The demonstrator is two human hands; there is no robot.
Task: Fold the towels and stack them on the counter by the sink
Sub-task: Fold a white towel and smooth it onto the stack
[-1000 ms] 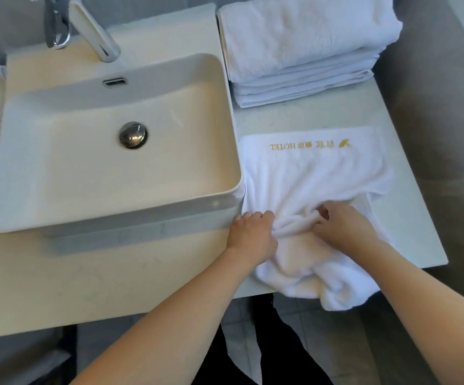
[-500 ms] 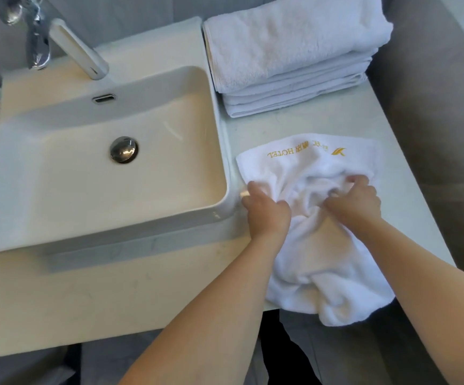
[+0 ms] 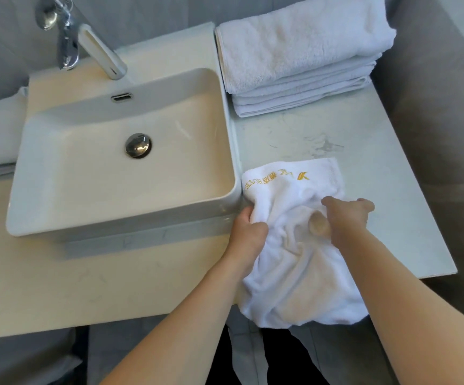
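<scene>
Towel (image 3: 294,273), white with gold lettering, rumpled, overhanging the counter (image 3: 391,190) edge, bunched in left hand (image 3: 248,232) and right hand (image 3: 347,218) grips.

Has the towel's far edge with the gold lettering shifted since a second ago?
Yes. The lettered edge of the towel has drawn toward the person: it lay near the folded stack, and now bare counter shows between them. Both hands grip it.

Bunched white towel (image 3: 294,262) overhangs the counter (image 3: 364,168) edge; folded stack (image 3: 297,51) behind.

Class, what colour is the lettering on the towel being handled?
Gold-yellow lettering on the white towel, clearest in the head view.
</scene>
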